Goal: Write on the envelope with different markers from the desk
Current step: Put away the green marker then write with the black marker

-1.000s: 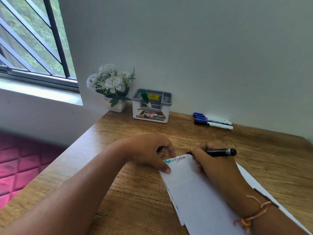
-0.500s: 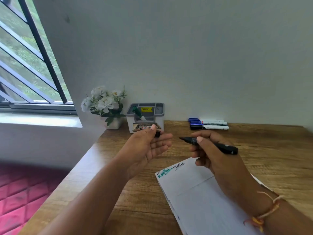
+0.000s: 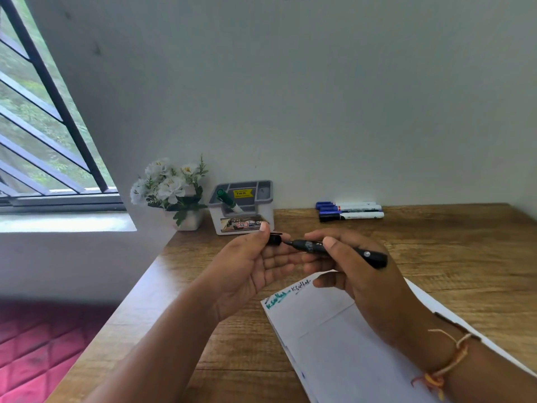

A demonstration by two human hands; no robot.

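A white envelope (image 3: 334,341) lies on the wooden desk (image 3: 453,257), with a green word and a black word written at its top left corner. Above it, my right hand (image 3: 357,274) grips a black marker (image 3: 343,249), tip pointing left. My left hand (image 3: 252,263) pinches the marker's black cap (image 3: 274,238) between thumb and fingers, just left of the tip and nearly touching it. Three markers (image 3: 350,211) with blue and dark caps lie side by side at the back of the desk. A green marker (image 3: 228,201) stands in the holder.
A grey and white pen holder (image 3: 247,216) stands at the back of the desk beside a small pot of white flowers (image 3: 171,190). The desk's left edge drops to a red patterned floor (image 3: 37,353). A barred window (image 3: 43,126) is at the left.
Both hands rose off the envelope, where the right hand was writing. The marker tip and the cap in my left hand have come together until nearly touching.
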